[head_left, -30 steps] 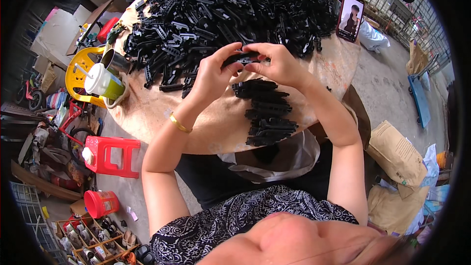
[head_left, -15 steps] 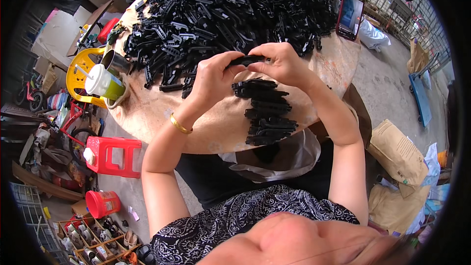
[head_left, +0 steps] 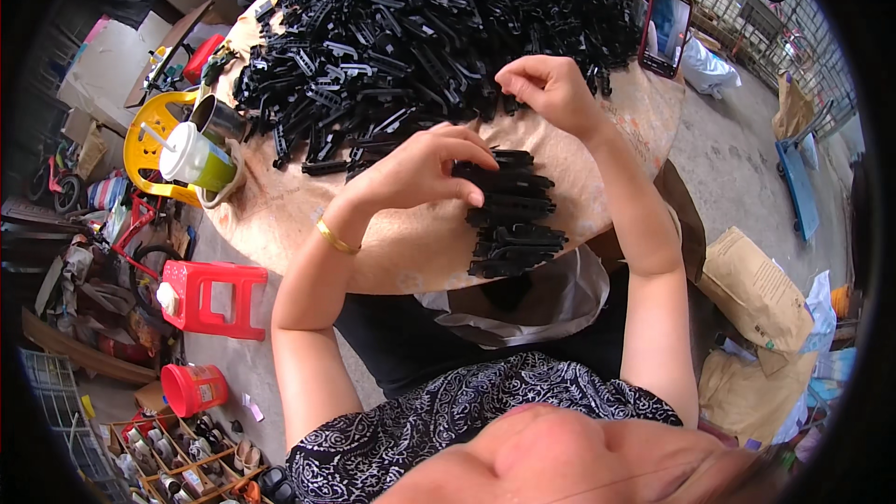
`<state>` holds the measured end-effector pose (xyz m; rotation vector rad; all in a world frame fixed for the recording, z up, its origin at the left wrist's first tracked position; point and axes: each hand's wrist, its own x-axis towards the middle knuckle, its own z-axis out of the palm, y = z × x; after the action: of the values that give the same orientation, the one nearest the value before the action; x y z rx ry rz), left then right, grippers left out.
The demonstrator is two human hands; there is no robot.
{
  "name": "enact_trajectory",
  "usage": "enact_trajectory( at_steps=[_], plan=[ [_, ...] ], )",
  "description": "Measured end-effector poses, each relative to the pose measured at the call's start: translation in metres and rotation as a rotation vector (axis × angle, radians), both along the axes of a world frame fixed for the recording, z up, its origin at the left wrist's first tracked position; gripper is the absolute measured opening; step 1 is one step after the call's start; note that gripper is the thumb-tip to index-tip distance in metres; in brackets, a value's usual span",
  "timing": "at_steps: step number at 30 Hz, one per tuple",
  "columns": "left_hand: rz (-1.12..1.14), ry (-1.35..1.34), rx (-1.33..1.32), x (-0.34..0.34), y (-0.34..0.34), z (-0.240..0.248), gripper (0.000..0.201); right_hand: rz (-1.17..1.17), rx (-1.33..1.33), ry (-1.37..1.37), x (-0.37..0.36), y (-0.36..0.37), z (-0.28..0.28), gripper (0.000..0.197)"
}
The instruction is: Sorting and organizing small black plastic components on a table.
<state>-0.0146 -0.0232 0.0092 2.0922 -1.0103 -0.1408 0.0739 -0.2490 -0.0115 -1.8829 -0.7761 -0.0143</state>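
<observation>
Black slotted plastic strips (head_left: 509, 201) lie in a stacked column near the table's front edge. At the column's far left end, my left hand (head_left: 420, 171) has its fingers and thumb apart, next to the topmost strips. Farther right and higher, my right hand (head_left: 553, 93) is closed with its fingertips pinched together, just in front of a large heap of loose black plastic parts (head_left: 411, 47). Whatever that pinch may hold is too small or hidden to make out.
A cloth-covered round table (head_left: 401, 252) bears the heap. A phone (head_left: 665, 30) stands at its right edge. On the left are a lidded cup (head_left: 198, 157), a yellow chair (head_left: 145, 145), a red stool (head_left: 215, 299) and a red bucket (head_left: 194, 388). Brown sacks (head_left: 756, 289) lie right.
Both hands were together on a black plastic strip. They have parted: the left came down to the column, where the strip now seems to lie, and the right moved right toward the heap.
</observation>
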Motion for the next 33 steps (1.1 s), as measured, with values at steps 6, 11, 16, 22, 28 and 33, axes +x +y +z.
enact_trajectory(
  at_steps=[6,11,16,22,28,33],
  plan=[
    [0.489,-0.411,0.133,0.016,0.018,-0.005,0.019,-0.212,-0.317,-0.758,-0.01,0.019,-0.013,0.024],
    [0.594,-0.542,0.477,0.012,0.015,-0.017,0.025,-0.328,-0.582,-0.812,-0.006,0.027,-0.026,0.011],
    [0.594,-0.614,0.52,0.019,0.003,-0.025,0.021,-0.251,-0.634,-0.806,0.001,0.022,-0.025,0.008],
    [0.586,-0.562,0.401,0.017,0.001,-0.02,0.021,-0.139,-0.296,-0.715,-0.007,0.025,-0.019,0.016],
    [0.904,-0.335,-0.117,0.013,0.01,0.0,0.022,-0.112,-0.423,-0.869,-0.012,0.039,-0.021,0.017],
    [0.842,-0.048,-0.515,0.026,0.027,-0.01,0.023,-0.029,-0.414,-0.792,-0.014,0.05,-0.022,0.012]
  ],
)
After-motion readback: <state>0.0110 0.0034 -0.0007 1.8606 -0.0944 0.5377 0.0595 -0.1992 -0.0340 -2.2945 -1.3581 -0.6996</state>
